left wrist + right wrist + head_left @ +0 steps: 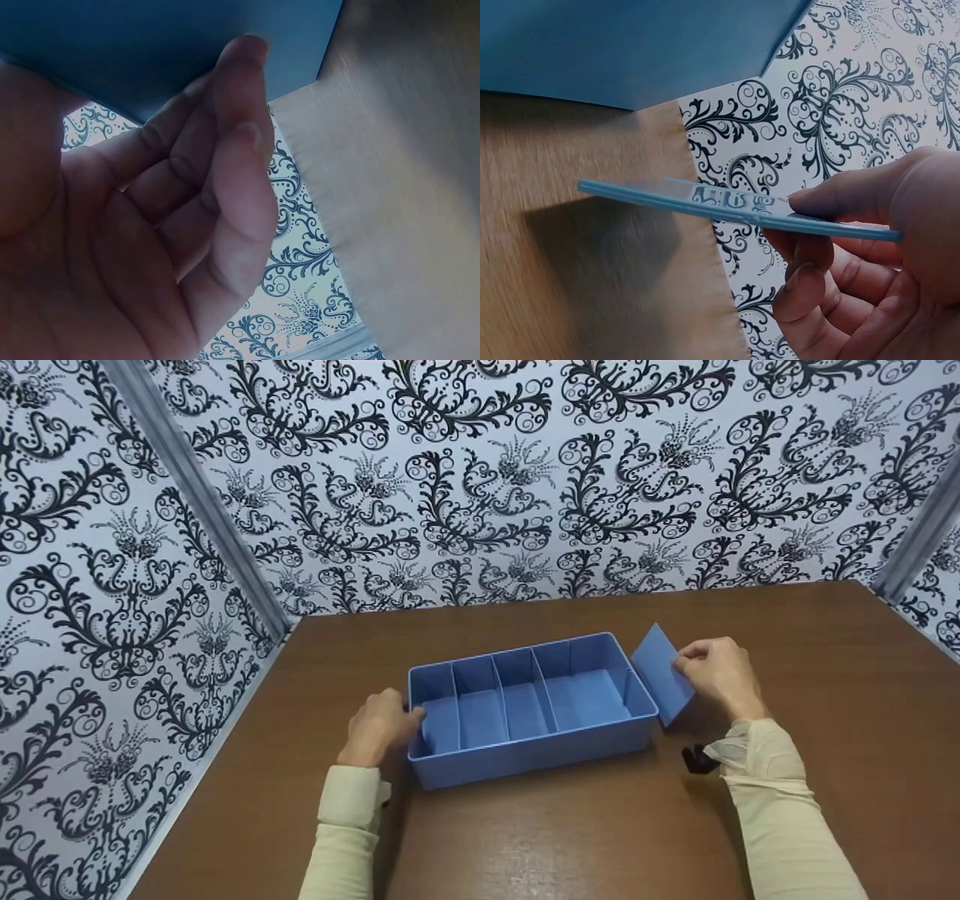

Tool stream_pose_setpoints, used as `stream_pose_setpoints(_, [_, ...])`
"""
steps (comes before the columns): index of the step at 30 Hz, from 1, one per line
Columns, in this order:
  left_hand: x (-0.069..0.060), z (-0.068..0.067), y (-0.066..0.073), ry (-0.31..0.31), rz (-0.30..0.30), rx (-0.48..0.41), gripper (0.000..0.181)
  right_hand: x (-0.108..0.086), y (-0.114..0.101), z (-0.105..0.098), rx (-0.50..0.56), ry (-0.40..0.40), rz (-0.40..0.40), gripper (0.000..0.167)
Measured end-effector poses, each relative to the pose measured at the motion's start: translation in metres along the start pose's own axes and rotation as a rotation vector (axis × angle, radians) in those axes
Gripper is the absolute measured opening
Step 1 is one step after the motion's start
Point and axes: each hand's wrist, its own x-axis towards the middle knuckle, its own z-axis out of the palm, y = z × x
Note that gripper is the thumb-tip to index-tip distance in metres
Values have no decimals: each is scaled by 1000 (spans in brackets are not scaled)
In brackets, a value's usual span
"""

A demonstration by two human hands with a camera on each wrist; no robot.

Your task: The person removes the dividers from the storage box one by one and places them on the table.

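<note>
Hands at work at a brown table (pixel 540 847): a left hand (pixel 381 725), thumb hooked over the rim and fingers bent outside, grips the left end of a blue box (pixel 532 761) in the centre of the head view, while a right hand (pixel 721 673), right of centre, pinches a flat blue panel (pixel 660 671) between thumb and fingers. Tilted, the panel stands just beside the box's right end. Three dividers cross the box. Patterned wall (pixel 487 495) fills the top of the frame.
</note>
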Motion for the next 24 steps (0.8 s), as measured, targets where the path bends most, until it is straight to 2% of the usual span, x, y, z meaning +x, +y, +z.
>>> stream_pose_setpoints(5, [0,0,1,-8,-8,-9,32,0,4,2,2,-9,8,23])
stream_pose_setpoints(13, [0,0,0,13,2,-5,31,1,11,4,1,-32,36,24])
stream_pose_setpoints(24, [-2,0,2,-4,-11,-20,32,2,16,6,-16,-49,47,25])
